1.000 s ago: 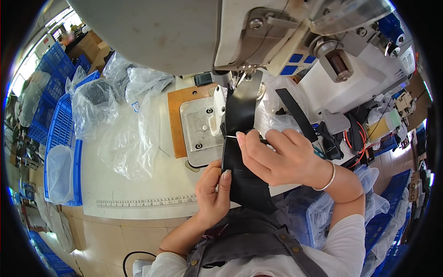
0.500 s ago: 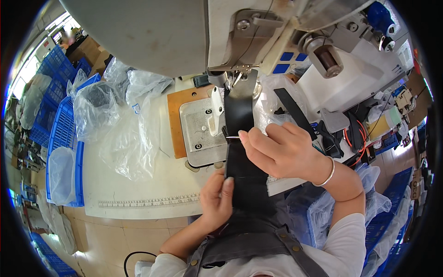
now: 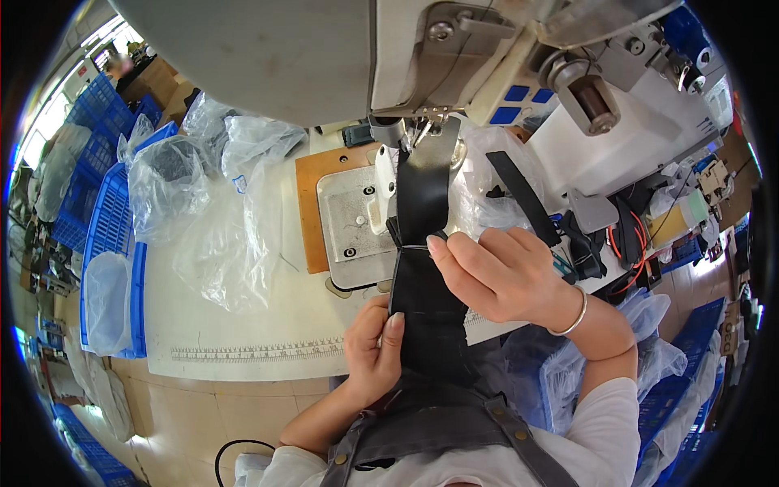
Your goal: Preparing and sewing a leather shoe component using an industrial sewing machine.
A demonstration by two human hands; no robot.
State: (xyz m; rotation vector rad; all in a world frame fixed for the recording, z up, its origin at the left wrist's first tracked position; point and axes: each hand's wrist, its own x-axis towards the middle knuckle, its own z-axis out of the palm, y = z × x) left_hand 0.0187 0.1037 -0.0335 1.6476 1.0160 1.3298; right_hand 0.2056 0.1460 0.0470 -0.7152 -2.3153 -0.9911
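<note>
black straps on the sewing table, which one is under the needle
The wide black fabric strap held by both hands runs under the presser foot; the narrower black strap lies loose on clear plastic to its right, untouched.

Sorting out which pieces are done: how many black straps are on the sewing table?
2. One black strap runs from under the needle toward the person, held by the left hand and right hand. A second strap lies loose to its right. Others may be hidden under plastic bags.

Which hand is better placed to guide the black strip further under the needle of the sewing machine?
Probably the right hand: its fingertips already press on the black strip close to the needle. The left hand pinches the strip lower, near the table edge.
</note>
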